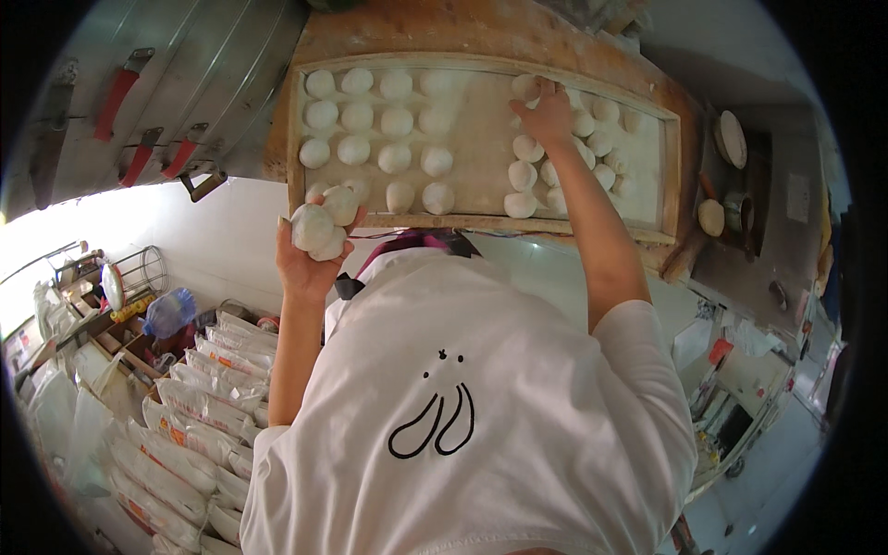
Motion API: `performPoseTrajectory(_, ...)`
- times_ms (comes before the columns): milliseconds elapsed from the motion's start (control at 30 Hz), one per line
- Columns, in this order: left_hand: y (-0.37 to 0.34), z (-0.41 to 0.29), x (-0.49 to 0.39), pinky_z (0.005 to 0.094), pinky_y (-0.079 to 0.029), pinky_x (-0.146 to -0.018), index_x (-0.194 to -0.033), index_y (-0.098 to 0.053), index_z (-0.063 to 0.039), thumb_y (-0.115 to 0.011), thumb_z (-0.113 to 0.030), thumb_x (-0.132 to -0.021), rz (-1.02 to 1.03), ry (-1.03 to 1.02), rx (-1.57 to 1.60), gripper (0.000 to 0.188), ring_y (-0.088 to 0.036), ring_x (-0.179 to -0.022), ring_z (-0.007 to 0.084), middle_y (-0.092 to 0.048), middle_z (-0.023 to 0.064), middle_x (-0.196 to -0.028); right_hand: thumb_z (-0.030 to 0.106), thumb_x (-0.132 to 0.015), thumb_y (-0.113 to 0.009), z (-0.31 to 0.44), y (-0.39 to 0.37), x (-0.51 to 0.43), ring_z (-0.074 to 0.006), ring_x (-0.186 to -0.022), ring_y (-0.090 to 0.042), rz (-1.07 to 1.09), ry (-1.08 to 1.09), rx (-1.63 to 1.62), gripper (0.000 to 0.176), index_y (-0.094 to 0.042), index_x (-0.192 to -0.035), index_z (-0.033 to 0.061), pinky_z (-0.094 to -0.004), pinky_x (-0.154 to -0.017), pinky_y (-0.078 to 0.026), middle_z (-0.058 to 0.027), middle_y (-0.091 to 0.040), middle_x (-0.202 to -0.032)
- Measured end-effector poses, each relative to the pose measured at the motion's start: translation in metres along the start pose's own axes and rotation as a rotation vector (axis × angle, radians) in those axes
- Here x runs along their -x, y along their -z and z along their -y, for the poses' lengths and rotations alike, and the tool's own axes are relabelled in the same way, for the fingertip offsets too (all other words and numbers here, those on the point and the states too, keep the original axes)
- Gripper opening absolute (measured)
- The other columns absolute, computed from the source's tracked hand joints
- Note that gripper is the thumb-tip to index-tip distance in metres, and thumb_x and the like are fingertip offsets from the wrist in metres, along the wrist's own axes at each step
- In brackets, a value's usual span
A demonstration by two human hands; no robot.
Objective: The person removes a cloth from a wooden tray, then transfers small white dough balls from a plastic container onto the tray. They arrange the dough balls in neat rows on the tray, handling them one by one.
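My left hand (311,267) cups several floury dough balls (313,227) over the near left corner of a wooden tray (485,222). My right hand (548,114) reaches into the far right part of that tray. Its thumb and fingers are spread beside a dough ball (525,87); whether they grip it is unclear. Spaced rows of white dough balls (396,122) fill the tray's left part. Closer-set dough balls (522,175) lie on the right, partly hidden under my right hand and forearm.
The tray rests on a wooden worktop (416,35). Red-handled knives (116,104) hang on a metal panel at upper left. Stacked plastic-wrapped packs (201,416) and a blue plastic bottle (170,312) are at lower left. A metal cup (738,211) stands on the dark counter at right.
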State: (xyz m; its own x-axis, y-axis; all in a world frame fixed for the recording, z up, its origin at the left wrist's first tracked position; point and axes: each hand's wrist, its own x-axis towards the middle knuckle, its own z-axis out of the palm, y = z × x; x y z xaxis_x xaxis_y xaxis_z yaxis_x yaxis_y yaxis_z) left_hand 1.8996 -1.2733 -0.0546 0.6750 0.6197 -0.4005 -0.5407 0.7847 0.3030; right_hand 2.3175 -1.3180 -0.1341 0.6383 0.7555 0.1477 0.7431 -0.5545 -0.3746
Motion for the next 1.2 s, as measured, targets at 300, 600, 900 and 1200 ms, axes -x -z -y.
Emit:
performPoseTrajectory(300, -0.017, 0.02, 0.023, 0.0419, -0.058, -0.07, -0.127, -0.05, -0.01, -0.06, -0.053, -0.083, -0.044, -0.157, 0.058, 0.063, -0.034, -0.13, 0.0448, -0.035, 0.0195, -0.142, 0.021, -0.085, -0.065, -0.005, -0.004, -0.018, -0.0256, -0.1, -0.061, 0.477, -0.259, -1.252, 0.053, -0.045, -0.128, -0.0016, -0.0342, -0.085, -0.052, -0.0179, -0.06, -0.114)
performPoseTrajectory(600, -0.013, 0.004, 0.016, 0.0441, -0.054, -0.075, -0.128, -0.051, -0.012, -0.057, -0.054, -0.084, -0.007, -0.145, 0.088, 0.06, -0.034, -0.13, 0.0441, -0.032, 0.0194, -0.144, 0.017, -0.092, -0.056, 0.018, -0.006, 0.0, -0.0237, -0.103, -0.059, 0.579, -0.316, -1.611, 0.044, -0.045, -0.129, -0.0028, -0.0335, -0.085, -0.052, -0.014, -0.059, -0.114)
performPoseTrajectory(900, 0.002, -0.044, -0.004, 0.0424, -0.055, -0.074, -0.127, -0.051, -0.014, -0.057, -0.055, -0.084, 0.013, -0.103, 0.053, 0.06, -0.033, -0.131, 0.0443, -0.033, 0.019, -0.144, 0.017, -0.068, -0.073, 0.046, -0.046, 0.003, -0.0319, -0.091, -0.058, -0.036, 0.266, -0.368, 0.048, -0.058, -0.113, 0.007, -0.0388, -0.079, -0.05, -0.0135, -0.059, -0.1)
performPoseTrajectory(1200, 0.021, -0.061, -0.014, 0.0428, -0.055, -0.074, -0.126, -0.052, -0.013, -0.058, -0.054, -0.084, -0.027, -0.035, 0.071, 0.059, -0.032, -0.131, 0.0442, -0.034, 0.018, -0.143, 0.023, -0.068, -0.076, 0.046, -0.057, -0.019, -0.0282, -0.087, -0.062, 0.019, 0.166, -0.338, 0.044, -0.064, -0.107, 0.0063, -0.0358, -0.077, -0.05, -0.0126, -0.062, -0.103)
